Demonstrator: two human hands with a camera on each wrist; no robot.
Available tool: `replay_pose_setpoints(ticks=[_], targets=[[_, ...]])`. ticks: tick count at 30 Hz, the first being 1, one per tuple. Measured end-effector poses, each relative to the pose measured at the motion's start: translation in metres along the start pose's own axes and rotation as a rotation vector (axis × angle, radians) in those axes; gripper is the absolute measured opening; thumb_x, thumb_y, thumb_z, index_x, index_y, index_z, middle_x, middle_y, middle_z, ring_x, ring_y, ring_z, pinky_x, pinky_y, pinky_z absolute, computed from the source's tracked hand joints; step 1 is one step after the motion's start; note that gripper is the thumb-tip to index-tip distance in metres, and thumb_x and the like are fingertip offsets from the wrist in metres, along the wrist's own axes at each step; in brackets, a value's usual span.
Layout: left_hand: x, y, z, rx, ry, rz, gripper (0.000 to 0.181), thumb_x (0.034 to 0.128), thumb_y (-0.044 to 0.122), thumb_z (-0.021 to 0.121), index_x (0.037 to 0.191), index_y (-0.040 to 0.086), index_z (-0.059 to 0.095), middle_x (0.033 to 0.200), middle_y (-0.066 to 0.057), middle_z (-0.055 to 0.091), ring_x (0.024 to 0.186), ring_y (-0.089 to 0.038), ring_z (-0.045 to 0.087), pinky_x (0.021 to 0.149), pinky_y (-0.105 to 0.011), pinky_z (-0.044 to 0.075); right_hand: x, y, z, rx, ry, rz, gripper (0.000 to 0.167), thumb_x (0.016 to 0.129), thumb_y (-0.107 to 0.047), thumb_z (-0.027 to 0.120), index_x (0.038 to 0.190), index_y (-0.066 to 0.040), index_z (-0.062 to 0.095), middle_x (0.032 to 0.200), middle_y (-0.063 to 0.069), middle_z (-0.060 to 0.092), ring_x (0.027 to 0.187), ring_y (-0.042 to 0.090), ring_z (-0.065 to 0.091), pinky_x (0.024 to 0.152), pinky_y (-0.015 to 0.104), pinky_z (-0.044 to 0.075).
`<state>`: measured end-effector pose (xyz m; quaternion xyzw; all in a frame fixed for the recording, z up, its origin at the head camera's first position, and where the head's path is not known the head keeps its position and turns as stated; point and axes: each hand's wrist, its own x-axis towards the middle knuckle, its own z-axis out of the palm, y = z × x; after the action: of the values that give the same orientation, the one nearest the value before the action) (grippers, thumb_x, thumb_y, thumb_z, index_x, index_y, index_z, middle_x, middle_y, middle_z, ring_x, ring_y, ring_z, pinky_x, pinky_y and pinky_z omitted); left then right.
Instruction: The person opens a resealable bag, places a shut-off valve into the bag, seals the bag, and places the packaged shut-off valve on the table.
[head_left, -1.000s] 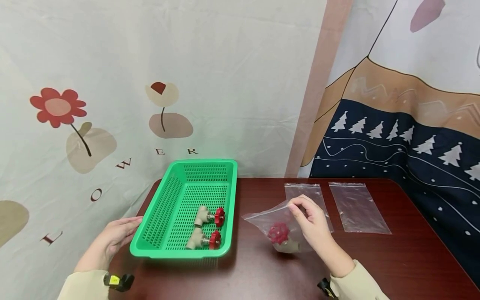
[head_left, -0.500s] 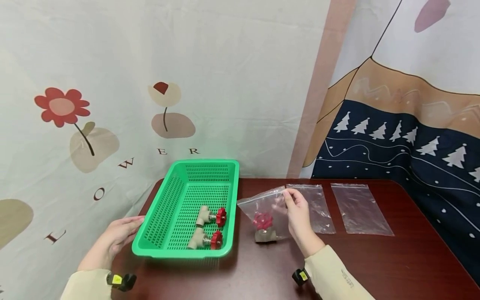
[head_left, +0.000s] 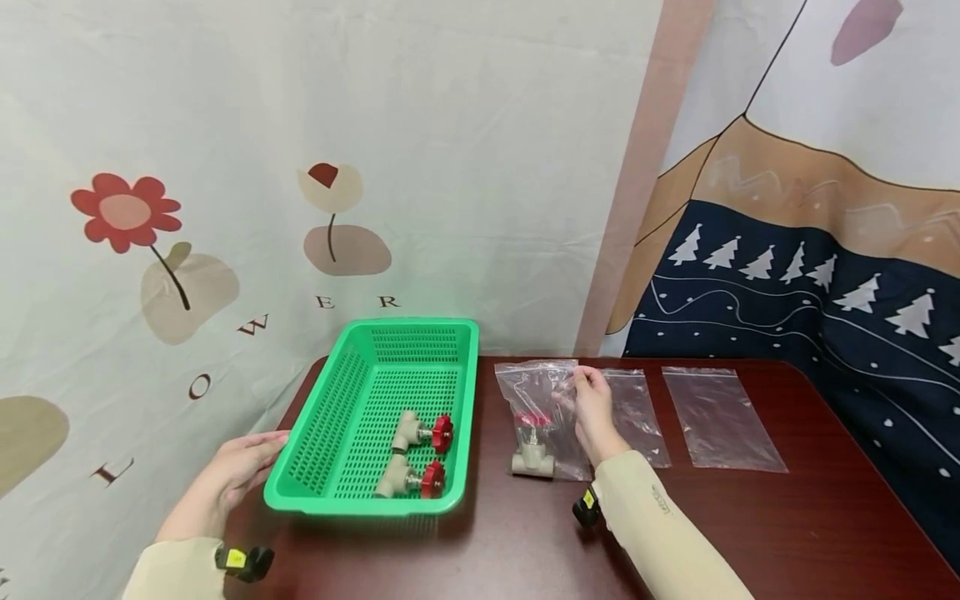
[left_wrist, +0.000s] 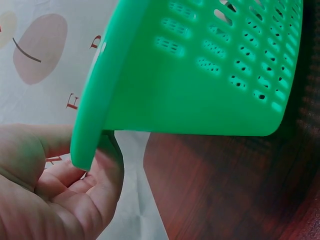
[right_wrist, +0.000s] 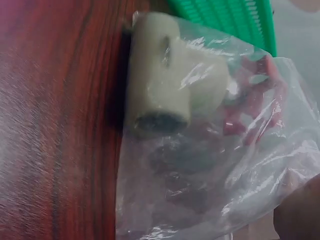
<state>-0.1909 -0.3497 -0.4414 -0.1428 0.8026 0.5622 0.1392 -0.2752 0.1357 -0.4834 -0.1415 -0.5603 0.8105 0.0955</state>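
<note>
My left hand (head_left: pixel 217 487) grips the left rim of a green plastic basket (head_left: pixel 360 507); in the left wrist view the thumb and fingers lie on either side of the rim. Inside the basket, near its front right, lie two beige tee-shaped valves with red handwheels, a rear valve (head_left: pixel 407 432) and a front valve (head_left: pixel 393 479). To the right of the basket, my right hand (head_left: pixel 595 411) pinches the upper right corner of a clear zip bag (head_left: pixel 543 379). The bag holds a similar valve (head_left: pixel 533 460), upright with its red wheel on top.
Two flat clear zip bags lie on the dark red table (head_left: pixel 510 550): a nearer bag (head_left: pixel 637 417) partly behind my right hand and a far-right bag (head_left: pixel 723 421). A printed cloth (head_left: pixel 480 167) hangs behind the table.
My right hand has moved left and back with the bagged valve, closer to the basket, and the valve now stands upright. My left hand keeps its hold on the basket.
</note>
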Motion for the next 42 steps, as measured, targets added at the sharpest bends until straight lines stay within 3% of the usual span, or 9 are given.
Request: replay_pose_setpoints(ticks=[5, 9, 14, 16, 19, 24, 27, 30, 42], targets=[[0.000, 0.002, 0.002, -0.014, -0.001, 0.002, 0.065, 0.0967, 0.031, 0.052, 0.140, -0.012, 0.031, 0.109, 0.005, 0.063, 0.087, 0.005, 0.061, 0.081, -0.026, 0.055, 0.012, 0.006, 0.002, -0.139, 0.022, -0.035, 0.017, 0.101, -0.011, 0.042, 0.101, 0.004, 0.049, 0.074, 0.001, 0.051, 0.064, 0.008, 0.056, 0.058, 0.022, 0.053], [0.001, 0.002, 0.003, -0.003, 0.010, 0.002, 0.064, 0.0965, 0.031, 0.053, 0.140, -0.012, 0.033, 0.111, 0.003, 0.063, 0.087, 0.005, 0.060, 0.081, -0.026, 0.055, 0.021, 0.007, -0.004, -0.412, 0.076, -0.094, 0.020, 0.100, -0.014, 0.044, 0.103, 0.004, 0.052, 0.079, 0.008, 0.054, 0.066, 0.014, 0.054, 0.057, 0.023, 0.046], [0.001, 0.001, 0.003, -0.006, 0.012, -0.001, 0.064, 0.0964, 0.031, 0.053, 0.140, -0.011, 0.033, 0.111, 0.004, 0.063, 0.087, 0.005, 0.060, 0.081, -0.025, 0.055, 0.027, 0.007, -0.017, -0.774, 0.087, -0.166, 0.030, 0.095, -0.013, 0.050, 0.120, 0.003, 0.047, 0.105, 0.024, 0.056, 0.094, 0.035, 0.056, 0.080, 0.041, 0.046], [0.001, 0.001, 0.003, -0.011, 0.015, -0.002, 0.065, 0.0961, 0.032, 0.053, 0.140, -0.011, 0.033, 0.110, 0.004, 0.063, 0.087, 0.005, 0.061, 0.081, -0.025, 0.055, 0.025, 0.005, -0.020, -0.887, 0.068, -0.214, 0.041, 0.091, -0.012, 0.055, 0.128, 0.002, 0.042, 0.117, 0.026, 0.051, 0.108, 0.040, 0.050, 0.091, 0.048, 0.042], [0.000, 0.001, 0.002, -0.006, 0.024, -0.006, 0.066, 0.0959, 0.033, 0.054, 0.140, -0.011, 0.033, 0.110, 0.004, 0.063, 0.086, 0.005, 0.061, 0.080, -0.026, 0.055, 0.015, 0.004, -0.020, -1.050, 0.020, -0.302, 0.054, 0.087, -0.015, 0.062, 0.133, -0.001, 0.040, 0.130, 0.024, 0.042, 0.118, 0.042, 0.042, 0.095, 0.055, 0.038], [-0.001, 0.001, 0.002, 0.000, 0.028, -0.007, 0.065, 0.0959, 0.033, 0.054, 0.140, -0.011, 0.033, 0.110, 0.004, 0.063, 0.086, 0.005, 0.061, 0.080, -0.026, 0.055, -0.018, 0.006, -0.018, -1.286, -0.176, -0.418, 0.065, 0.084, -0.028, 0.068, 0.138, -0.004, 0.040, 0.143, 0.024, 0.031, 0.128, 0.044, 0.034, 0.100, 0.059, 0.036], [-0.001, 0.002, 0.003, -0.008, 0.024, -0.006, 0.065, 0.0958, 0.032, 0.054, 0.140, -0.011, 0.034, 0.108, 0.006, 0.063, 0.086, 0.005, 0.061, 0.080, -0.025, 0.055, -0.040, 0.009, -0.019, -1.358, -0.314, -0.421, 0.076, 0.082, -0.037, 0.071, 0.141, -0.003, 0.039, 0.148, 0.026, 0.026, 0.132, 0.047, 0.031, 0.103, 0.062, 0.032], [-0.001, 0.002, 0.003, -0.013, 0.027, -0.007, 0.065, 0.0959, 0.032, 0.054, 0.140, -0.011, 0.033, 0.105, 0.008, 0.063, 0.085, 0.005, 0.061, 0.079, -0.025, 0.055, -0.054, 0.012, -0.021, -1.397, -0.401, -0.407, 0.085, 0.078, -0.042, 0.075, 0.144, -0.004, 0.036, 0.149, 0.027, 0.025, 0.133, 0.048, 0.030, 0.104, 0.063, 0.031], [-0.001, 0.000, 0.003, -0.008, 0.031, -0.006, 0.063, 0.0964, 0.030, 0.053, 0.139, -0.012, 0.034, 0.103, 0.009, 0.064, 0.084, 0.006, 0.061, 0.078, -0.024, 0.055, -0.050, 0.026, -0.011, -1.334, -0.501, -0.364, 0.088, 0.078, -0.035, 0.076, 0.147, -0.006, 0.030, 0.149, 0.026, 0.028, 0.133, 0.047, 0.032, 0.106, 0.060, 0.029]])
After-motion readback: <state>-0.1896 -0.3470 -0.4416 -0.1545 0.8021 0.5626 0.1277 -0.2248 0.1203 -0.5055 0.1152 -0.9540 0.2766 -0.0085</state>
